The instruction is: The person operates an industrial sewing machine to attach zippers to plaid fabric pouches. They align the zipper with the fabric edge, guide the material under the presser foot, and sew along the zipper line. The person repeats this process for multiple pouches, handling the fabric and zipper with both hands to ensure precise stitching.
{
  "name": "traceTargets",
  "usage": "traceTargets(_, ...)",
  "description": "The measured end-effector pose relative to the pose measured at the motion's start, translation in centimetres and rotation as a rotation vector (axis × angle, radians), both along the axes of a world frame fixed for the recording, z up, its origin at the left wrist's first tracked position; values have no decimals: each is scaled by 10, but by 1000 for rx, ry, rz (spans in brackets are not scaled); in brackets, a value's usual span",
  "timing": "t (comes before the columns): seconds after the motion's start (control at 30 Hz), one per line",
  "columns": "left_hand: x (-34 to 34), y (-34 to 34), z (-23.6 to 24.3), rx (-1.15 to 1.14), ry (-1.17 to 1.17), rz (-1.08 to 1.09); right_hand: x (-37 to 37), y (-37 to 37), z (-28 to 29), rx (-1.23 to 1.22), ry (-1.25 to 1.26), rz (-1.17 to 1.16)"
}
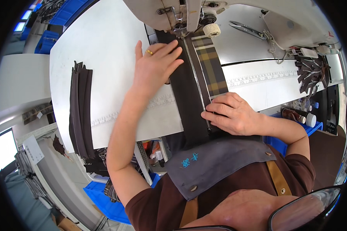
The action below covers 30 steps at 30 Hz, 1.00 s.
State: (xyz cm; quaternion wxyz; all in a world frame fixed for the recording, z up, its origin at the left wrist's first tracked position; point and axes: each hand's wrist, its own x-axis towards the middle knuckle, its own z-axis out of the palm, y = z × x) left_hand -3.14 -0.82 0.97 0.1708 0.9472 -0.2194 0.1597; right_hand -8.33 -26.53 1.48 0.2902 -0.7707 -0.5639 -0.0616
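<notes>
A dark zipper (pixel 194 73) with silver teeth runs from beneath the sewing machine's presser foot (pixel 181 30) toward me. It lies over a dark fabric strip (pixel 182 96) and beside a brown-and-yellow plaid piece (pixel 212 69). My left hand (pixel 155 67), a gold ring on one finger, has its fingers spread; the fingertips reach the dark fabric just left of the needle area. Lower down the zipper, my right hand (pixel 230 115) has its fingers bent and thumb pressed in at the zipper's right edge, gripping it near its lower end.
A bundle of dark zippers (pixel 81 111) lies on the white table at left. Thread snips (pixel 247 29) rest on the machine bed to the right. Dark strips (pixel 311 71) are piled at far right, above a blue bin (pixel 316 127) with bottles. A printed ruler (pixel 254 78) crosses the table.
</notes>
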Motion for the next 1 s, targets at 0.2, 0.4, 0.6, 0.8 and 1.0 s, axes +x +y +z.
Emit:
traceTargets(0.2,-14,-9,3,-11,6,54,12,4,7,-53,3,11)
traceTargets(0.4,-12,-9,-4,28,-20,49,29,9,4,-26,-24,21)
traceTargets(0.6,-12,-12,-1,37,-30,31,55,15,-1,-4,-17,14)
traceTargets(0.8,-11,-13,1,-108,-40,-17,79,23,1,22,-51,-3)
traceTargets(1.0,-10,-16,0,-144,-77,-27,103,29,-3,33,-38,-11)
